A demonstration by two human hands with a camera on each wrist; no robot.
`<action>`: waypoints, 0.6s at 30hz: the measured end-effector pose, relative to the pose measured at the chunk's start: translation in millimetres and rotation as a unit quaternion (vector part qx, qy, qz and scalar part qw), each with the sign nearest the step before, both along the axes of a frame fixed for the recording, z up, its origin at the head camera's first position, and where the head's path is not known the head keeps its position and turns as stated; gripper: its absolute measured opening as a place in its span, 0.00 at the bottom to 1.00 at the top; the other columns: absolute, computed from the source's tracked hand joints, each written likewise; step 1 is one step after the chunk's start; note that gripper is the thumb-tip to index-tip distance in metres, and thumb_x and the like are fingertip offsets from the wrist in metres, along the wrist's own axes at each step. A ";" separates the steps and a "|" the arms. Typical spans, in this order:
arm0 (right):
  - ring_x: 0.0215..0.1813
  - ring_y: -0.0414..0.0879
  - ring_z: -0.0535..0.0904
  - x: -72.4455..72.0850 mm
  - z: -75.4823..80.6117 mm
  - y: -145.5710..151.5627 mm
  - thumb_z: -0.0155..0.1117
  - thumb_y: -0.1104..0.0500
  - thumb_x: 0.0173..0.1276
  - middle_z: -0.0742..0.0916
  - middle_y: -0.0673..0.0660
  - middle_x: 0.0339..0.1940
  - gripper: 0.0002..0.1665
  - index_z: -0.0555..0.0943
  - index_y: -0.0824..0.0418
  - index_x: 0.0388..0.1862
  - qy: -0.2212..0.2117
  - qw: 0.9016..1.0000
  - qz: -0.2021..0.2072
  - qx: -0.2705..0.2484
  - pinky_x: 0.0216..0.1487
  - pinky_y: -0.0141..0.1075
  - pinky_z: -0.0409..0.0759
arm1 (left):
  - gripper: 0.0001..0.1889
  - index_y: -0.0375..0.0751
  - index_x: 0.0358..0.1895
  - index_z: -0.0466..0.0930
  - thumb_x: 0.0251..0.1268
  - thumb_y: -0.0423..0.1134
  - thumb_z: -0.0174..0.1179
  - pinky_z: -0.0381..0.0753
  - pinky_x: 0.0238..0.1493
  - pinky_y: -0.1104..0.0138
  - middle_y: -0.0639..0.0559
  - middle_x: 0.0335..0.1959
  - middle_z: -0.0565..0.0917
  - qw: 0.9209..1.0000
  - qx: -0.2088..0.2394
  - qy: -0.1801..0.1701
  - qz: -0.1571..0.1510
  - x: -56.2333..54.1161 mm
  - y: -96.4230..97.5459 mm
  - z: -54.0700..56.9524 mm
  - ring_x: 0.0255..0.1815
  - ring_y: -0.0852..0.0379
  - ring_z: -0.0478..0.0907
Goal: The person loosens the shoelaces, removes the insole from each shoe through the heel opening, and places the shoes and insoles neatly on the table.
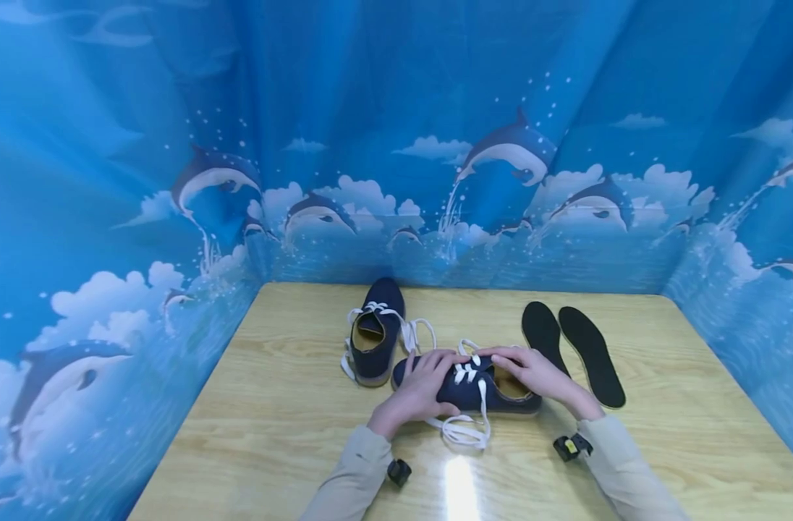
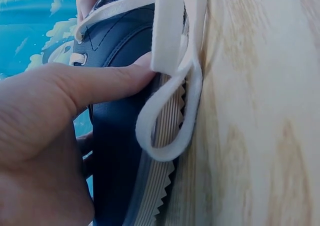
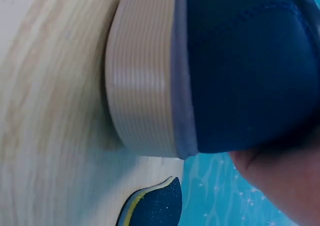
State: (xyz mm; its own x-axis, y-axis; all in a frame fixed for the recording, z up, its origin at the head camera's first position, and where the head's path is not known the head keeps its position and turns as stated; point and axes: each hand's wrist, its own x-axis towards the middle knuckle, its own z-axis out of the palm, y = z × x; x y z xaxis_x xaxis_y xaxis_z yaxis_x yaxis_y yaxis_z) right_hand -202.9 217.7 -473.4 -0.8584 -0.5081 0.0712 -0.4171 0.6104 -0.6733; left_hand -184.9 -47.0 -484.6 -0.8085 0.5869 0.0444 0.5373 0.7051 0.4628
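Observation:
A dark navy lace-up shoe (image 1: 458,396) lies sideways on the table, toe to the left, its tan-lined opening to the right. My left hand (image 1: 421,387) grips its front part from above, fingers over the top; in the left wrist view the thumb presses the near side just above the ribbed sole (image 2: 150,186). My right hand (image 1: 533,370) holds the shoe at the far edge of the opening, fingertips by the lacing and thumb at the rim. White laces (image 1: 464,434) hang loose and looped on the near side. The right wrist view shows the heel (image 3: 240,86) close up.
A matching shoe (image 1: 373,362) stands behind to the left, toe away, its white laces trailing. Two black insoles (image 1: 592,354) lie side by side at the right. A blue dolphin-print curtain (image 1: 383,145) borders the wooden table (image 1: 260,420) at the back and sides.

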 end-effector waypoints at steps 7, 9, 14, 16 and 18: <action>0.64 0.58 0.79 11.3 -2.4 5.0 0.48 0.49 0.83 0.85 0.55 0.63 0.21 0.81 0.49 0.66 0.010 1.000 -0.022 -0.006 0.61 0.57 0.78 | 0.46 0.58 0.77 0.61 0.55 0.49 0.77 0.48 0.77 0.35 0.50 0.74 0.65 1.000 -0.009 0.012 -0.017 3.9 3.4 1.6 0.77 0.48 0.59; 0.65 0.58 0.79 15.6 -3.2 6.6 0.50 0.50 0.83 0.85 0.55 0.63 0.20 0.81 0.49 0.66 0.014 0.999 -0.034 -0.012 0.62 0.59 0.77 | 0.46 0.58 0.77 0.61 0.55 0.49 0.76 0.48 0.77 0.35 0.49 0.75 0.64 1.000 -0.016 0.012 -0.023 5.3 6.0 2.5 0.78 0.48 0.58; 0.67 0.62 0.76 27.8 -4.4 6.8 0.53 0.52 0.82 0.86 0.55 0.61 0.19 0.83 0.49 0.64 0.034 0.997 -0.061 -0.026 0.65 0.63 0.73 | 0.46 0.58 0.77 0.60 0.56 0.45 0.76 0.46 0.78 0.36 0.44 0.79 0.59 0.999 -0.022 0.006 -0.029 11.0 11.2 6.0 0.81 0.44 0.52; 0.67 0.62 0.77 32.4 -4.9 5.2 0.54 0.53 0.81 0.86 0.55 0.60 0.18 0.83 0.50 0.62 0.050 0.996 -0.068 -0.028 0.65 0.63 0.73 | 0.46 0.60 0.77 0.60 0.56 0.43 0.76 0.46 0.78 0.36 0.42 0.80 0.57 0.999 -0.021 0.003 -0.026 13.7 12.7 6.3 0.82 0.43 0.51; 0.67 0.63 0.77 36.9 -5.7 3.1 0.55 0.55 0.81 0.86 0.56 0.60 0.17 0.83 0.52 0.61 0.067 0.994 -0.079 -0.029 0.64 0.64 0.74 | 0.47 0.61 0.78 0.60 0.56 0.41 0.76 0.46 0.78 0.36 0.41 0.81 0.56 1.000 -0.018 0.004 -0.024 15.9 13.9 6.4 0.82 0.42 0.50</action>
